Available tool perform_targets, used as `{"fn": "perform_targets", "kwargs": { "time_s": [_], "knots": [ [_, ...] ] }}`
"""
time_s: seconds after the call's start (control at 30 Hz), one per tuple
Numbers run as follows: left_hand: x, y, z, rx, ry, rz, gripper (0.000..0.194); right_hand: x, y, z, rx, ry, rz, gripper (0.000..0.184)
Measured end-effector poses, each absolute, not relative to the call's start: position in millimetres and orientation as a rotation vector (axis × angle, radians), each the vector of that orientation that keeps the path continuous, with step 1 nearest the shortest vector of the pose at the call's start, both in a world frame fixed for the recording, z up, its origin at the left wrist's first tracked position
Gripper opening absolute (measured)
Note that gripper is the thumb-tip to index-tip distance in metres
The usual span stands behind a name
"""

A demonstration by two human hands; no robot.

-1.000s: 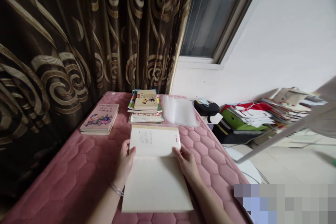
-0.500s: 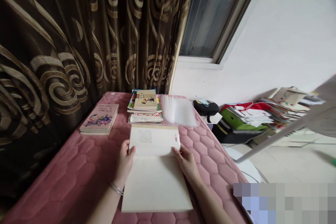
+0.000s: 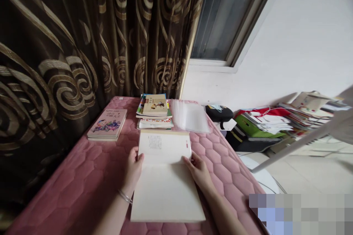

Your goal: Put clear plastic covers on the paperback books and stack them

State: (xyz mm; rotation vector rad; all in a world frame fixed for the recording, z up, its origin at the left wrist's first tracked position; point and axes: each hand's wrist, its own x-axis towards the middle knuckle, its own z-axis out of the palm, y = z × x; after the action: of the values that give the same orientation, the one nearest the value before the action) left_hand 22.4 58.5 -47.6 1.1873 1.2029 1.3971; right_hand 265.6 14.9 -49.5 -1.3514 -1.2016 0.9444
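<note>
An open book (image 3: 168, 192) lies in front of me on the pink quilted mattress, a blank page towards me. Its far side is a white leaf (image 3: 167, 145) with small print and a red mark, and a shiny clear edge shows at its right. My left hand (image 3: 134, 165) pinches the left edge of that leaf, thumb on top. Across from it, my right hand (image 3: 197, 167) grips the right edge in the same way. Fingers under the leaf are partly hidden. Beyond the book, a pile of clear plastic book covers (image 3: 195, 117) lies flat.
Several books (image 3: 154, 105) are stacked at the far end of the mattress (image 3: 91, 176). Another book stack (image 3: 107, 125) sits at the left, near a dark patterned curtain (image 3: 68, 80). To the right are a black case (image 3: 219, 114), piled papers (image 3: 270, 121) and a white fan stand (image 3: 292, 147).
The whole view has shifted slightly, so things appear a little further right. Both hands keep their hold on the leaf, and the book lies as before.
</note>
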Motion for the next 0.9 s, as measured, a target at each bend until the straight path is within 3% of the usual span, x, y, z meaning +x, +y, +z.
{"fn": "perform_targets", "kwargs": {
  "time_s": [0.9],
  "knots": [
    [16.2,62.1,-52.8,1.263,1.304,1.368,0.021,263.2,17.1,-49.1,-1.396,-1.288,0.74,0.04]
  ]
}}
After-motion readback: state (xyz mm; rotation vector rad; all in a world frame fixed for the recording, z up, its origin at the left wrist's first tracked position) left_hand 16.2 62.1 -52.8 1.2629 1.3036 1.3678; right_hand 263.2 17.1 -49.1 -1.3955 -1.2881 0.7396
